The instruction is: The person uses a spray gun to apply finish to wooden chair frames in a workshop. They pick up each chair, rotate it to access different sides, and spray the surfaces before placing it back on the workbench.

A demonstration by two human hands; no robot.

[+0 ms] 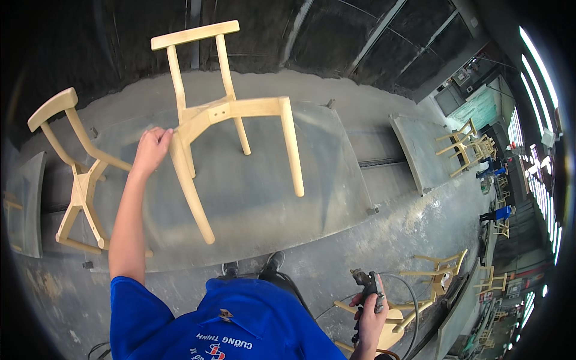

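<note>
My left hand (pixel 153 149) is closed on the near left corner of a pale wooden chair frame (pixel 255 108). This frame has a straight top rail, open back posts and no seat panel. Its legs come down over a grey flat platform (pixel 240 228); I cannot tell whether they all touch it. Low on the right, my right hand (pixel 373 315) is wrapped round a dark spray gun (pixel 363 279) with a hose, held away from the frame. A second wooden chair frame (pixel 84 186) leans or lies at the platform's left end.
Dark, stained panels (pixel 252 36) stand behind the platform. Another platform (pixel 420 150) and more wooden chairs (pixel 462 150) are farther right. A chair (pixel 393 327) is close behind my right hand. Two people in blue (pixel 497 214) are in the distance. A hose (pixel 411 288) loops beside the gun.
</note>
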